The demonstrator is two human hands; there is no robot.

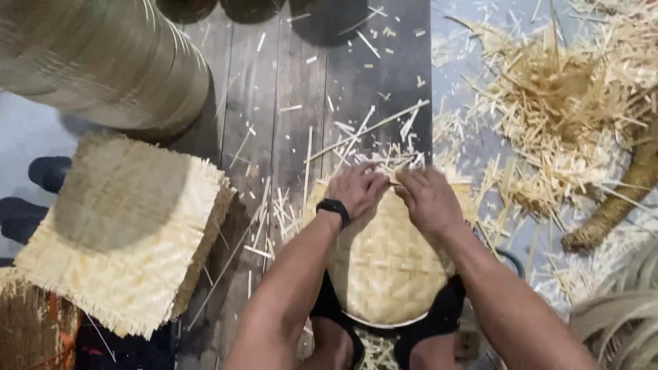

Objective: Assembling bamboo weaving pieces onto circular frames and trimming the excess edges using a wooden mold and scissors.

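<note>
On basket (384, 267) rim, both hands pinching

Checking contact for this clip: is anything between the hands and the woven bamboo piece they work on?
Nothing visible. The left hand and right hand rest directly on the far edge of the round woven bamboo piece.

Single view from camera on my head, facing steeply down, close over my left hand (356, 192) and right hand (428, 200); plank floor (288, 82) stretches ahead to frame top.
</note>
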